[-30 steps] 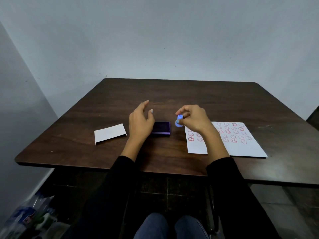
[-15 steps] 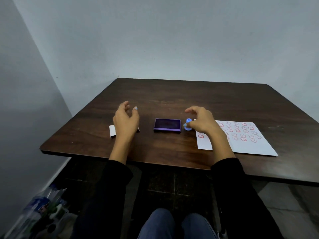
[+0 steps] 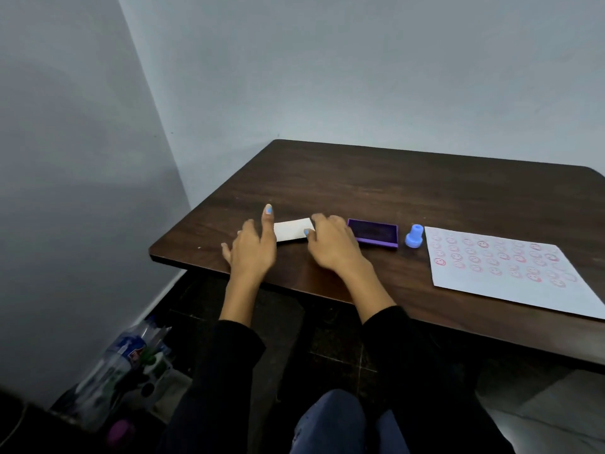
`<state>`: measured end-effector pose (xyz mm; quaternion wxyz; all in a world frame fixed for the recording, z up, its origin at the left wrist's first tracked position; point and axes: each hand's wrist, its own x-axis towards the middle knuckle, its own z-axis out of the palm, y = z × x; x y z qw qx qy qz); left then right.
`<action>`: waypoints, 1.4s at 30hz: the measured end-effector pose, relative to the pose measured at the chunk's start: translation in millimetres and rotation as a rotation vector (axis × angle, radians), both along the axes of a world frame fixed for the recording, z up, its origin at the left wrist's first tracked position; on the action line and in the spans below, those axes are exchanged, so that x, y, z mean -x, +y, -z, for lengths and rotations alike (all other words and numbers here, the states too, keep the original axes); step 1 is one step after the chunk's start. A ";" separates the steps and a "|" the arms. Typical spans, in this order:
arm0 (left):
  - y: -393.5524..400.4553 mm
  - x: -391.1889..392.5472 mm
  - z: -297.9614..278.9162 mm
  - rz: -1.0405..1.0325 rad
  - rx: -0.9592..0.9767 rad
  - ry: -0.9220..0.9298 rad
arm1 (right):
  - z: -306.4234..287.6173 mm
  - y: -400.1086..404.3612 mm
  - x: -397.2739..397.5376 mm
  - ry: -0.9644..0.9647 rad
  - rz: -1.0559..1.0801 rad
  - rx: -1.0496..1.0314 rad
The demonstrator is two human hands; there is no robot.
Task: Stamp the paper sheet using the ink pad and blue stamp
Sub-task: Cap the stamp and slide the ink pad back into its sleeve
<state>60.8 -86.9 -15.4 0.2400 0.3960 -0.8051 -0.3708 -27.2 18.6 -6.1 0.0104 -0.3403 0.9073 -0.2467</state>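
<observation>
The blue stamp [image 3: 414, 236] stands upright on the table, free of both hands, between the purple ink pad [image 3: 373, 232] and the paper sheet [image 3: 510, 273]. The sheet lies at the right, covered with several red smiley prints. The ink pad is uncovered. A white lid [image 3: 292, 229] lies left of the pad. My left hand [image 3: 253, 249] hovers at the lid's left end with fingers spread. My right hand [image 3: 334, 245] rests at the lid's right end, fingertips touching its edge; I cannot tell if it grips it.
The dark wooden table [image 3: 393, 188] stands in a corner, walls behind and to the left. Plastic bottles [image 3: 124, 365] lie on the floor below the table's left edge. My knees are under the near edge.
My right hand let go of the blue stamp beside the ink pad and crossed left to the white lid. My left hand also reached the lid. The view swung left.
</observation>
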 end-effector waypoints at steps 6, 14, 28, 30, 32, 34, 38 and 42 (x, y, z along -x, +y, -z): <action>9.4 2.1 4.0 0.029 -0.013 0.026 | 5.0 -9.2 -11.5 -0.017 -0.009 0.011; 49.3 30.7 -11.3 0.122 -0.039 0.248 | -4.6 30.6 3.8 0.069 0.156 0.343; 93.3 79.1 6.2 0.207 -0.043 0.329 | 20.3 82.0 12.6 0.053 0.409 0.442; 92.5 78.6 7.0 0.208 -0.033 0.323 | 21.9 81.8 12.5 0.058 0.419 0.441; 92.6 78.0 7.4 0.214 -0.019 0.315 | 22.3 81.1 12.6 0.069 0.434 0.430; 93.1 77.4 7.6 0.220 -0.006 0.306 | 22.4 79.9 12.8 0.078 0.449 0.411; 93.3 76.2 7.6 0.219 0.003 0.285 | 23.1 78.6 11.1 0.110 0.483 0.376; 93.5 75.1 7.6 0.226 0.006 0.280 | 22.2 79.5 10.0 0.130 0.522 0.339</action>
